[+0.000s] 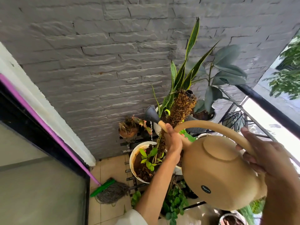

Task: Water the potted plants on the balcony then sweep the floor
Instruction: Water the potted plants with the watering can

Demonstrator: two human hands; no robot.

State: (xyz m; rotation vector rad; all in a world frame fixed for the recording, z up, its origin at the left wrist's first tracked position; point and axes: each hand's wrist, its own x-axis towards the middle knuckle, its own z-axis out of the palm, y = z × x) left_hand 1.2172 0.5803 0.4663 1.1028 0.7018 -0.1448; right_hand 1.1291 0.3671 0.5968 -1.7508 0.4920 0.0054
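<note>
A tan watering can (222, 174) is tilted forward over the plants. My right hand (261, 153) grips its arched handle at the right. My left hand (172, 140) curls round the can's spout just behind the grey rose head (151, 113). A thin stream of water falls from the rose toward a white pot (134, 153) with brown soil and small green leaves. A moss pole (180, 109) leans up out of that pot. Behind it stand a snake plant (188, 70), a rubber plant (227, 73) and a small brown pot (129, 129).
A grey stone wall (97, 62) closes the back. A mop with a purple handle (40, 120) and green head (103, 186) leans at the left by a glass door (40, 184). A black railing (266, 106) runs on the right. Low leafy plants (175, 202) sit on a slatted rack below.
</note>
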